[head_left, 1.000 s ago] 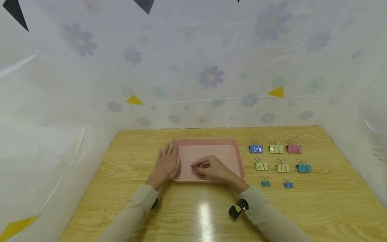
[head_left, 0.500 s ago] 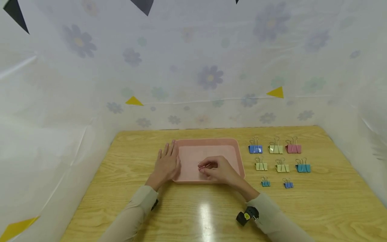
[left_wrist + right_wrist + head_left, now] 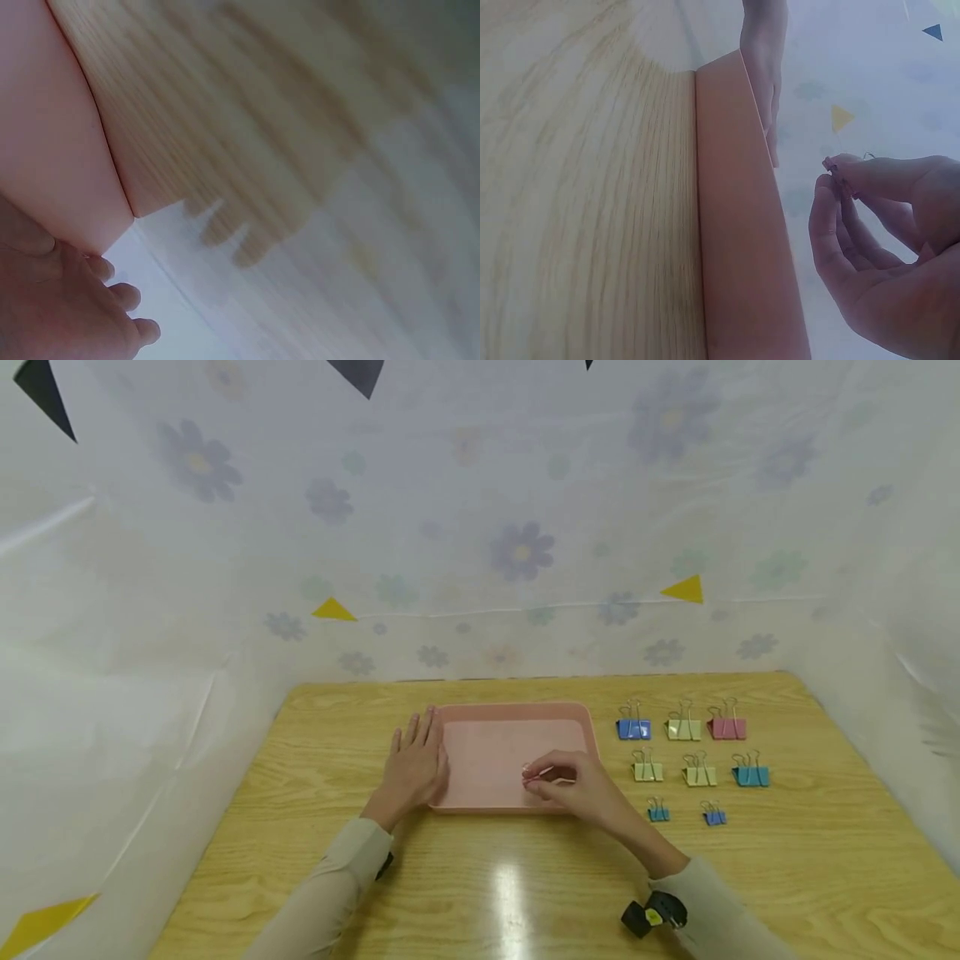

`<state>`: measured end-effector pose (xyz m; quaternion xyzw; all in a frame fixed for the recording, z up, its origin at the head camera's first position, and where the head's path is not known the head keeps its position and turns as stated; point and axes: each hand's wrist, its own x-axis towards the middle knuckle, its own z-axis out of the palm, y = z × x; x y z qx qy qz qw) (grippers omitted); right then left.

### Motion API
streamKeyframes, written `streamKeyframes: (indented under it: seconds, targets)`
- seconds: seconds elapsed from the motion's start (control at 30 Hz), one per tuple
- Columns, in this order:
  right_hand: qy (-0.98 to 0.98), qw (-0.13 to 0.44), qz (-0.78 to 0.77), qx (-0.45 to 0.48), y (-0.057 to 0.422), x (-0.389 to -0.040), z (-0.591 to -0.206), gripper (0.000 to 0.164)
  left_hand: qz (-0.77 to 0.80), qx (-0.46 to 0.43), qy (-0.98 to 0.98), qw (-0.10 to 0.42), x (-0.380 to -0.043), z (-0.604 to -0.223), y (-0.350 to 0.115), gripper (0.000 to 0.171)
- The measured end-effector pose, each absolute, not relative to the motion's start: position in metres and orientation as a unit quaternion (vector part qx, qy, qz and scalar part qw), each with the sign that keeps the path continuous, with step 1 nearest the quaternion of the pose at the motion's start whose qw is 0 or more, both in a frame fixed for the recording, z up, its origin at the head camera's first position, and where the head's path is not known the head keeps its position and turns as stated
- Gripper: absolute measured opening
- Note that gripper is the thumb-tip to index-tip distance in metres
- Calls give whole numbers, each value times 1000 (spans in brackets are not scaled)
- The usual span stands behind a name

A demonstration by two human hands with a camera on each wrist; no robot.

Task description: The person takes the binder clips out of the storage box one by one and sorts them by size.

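My right hand (image 3: 581, 783) pinches a small pink binder clip (image 3: 529, 778) between thumb and fingertips, over the right part of a pink tray (image 3: 487, 760). In the right wrist view the pink clip (image 3: 841, 178) shows at the fingertips, above the tray's side wall (image 3: 742, 225), partly hidden by the thumb. My left hand (image 3: 411, 764) lies along the tray's left rim with its fingers straight and pointing away. The left wrist view has that hand (image 3: 67, 300) against the tray's outer corner, fingertips at the edge.
Right of the tray, binder clips stand in rows on the wooden table (image 3: 465, 877): blue (image 3: 633, 729), pale yellow (image 3: 683, 730) and pink (image 3: 727, 728) at the back, pale yellow and teal (image 3: 751, 776) in the middle, two small ones (image 3: 658, 814) in front. A flowered curtain (image 3: 450, 568) surrounds the table.
My right hand has moved to the right across the tray, carrying the pink binder clip. The left hand has stayed at the tray's left rim, and the rows of clips are unchanged.
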<state>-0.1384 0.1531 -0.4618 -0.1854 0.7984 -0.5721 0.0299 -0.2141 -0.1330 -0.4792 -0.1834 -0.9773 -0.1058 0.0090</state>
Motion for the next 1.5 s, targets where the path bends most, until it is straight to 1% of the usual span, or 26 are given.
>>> streamKeyframes:
  seconds: [0.27, 0.5, 0.7, 0.87, 1.13, 1.33, 1.5]
  targets:
    - [794, -3, -583, -175, 174, -126, -460, 19, -100, -178, -979, 8, -217, -482, -136, 60]
    - [793, 4, -591, -150, 194, -114, -457, 16, -94, -178, -979, 3, -218, -481, -139, 59]
    - [819, -22, -558, -129, 217, -106, -458, 18, -106, -184, -977, 12, -219, -477, -137, 58]
    - [816, -35, -562, -128, 234, -100, -462, 19, -100, -188, -977, 18, -220, -478, -137, 58]
    - [821, -23, -562, -94, 266, -85, -457, 19, -92, -183, -979, 11, -218, -478, -138, 59]
    - [845, -52, -526, -81, 286, -76, -453, 18, -92, -182, -979, 9, -219, -478, -140, 59]
    - [844, -53, -527, -80, 303, -70, -454, 20, -92, -183, -979, 11, -217, -479, -142, 59]
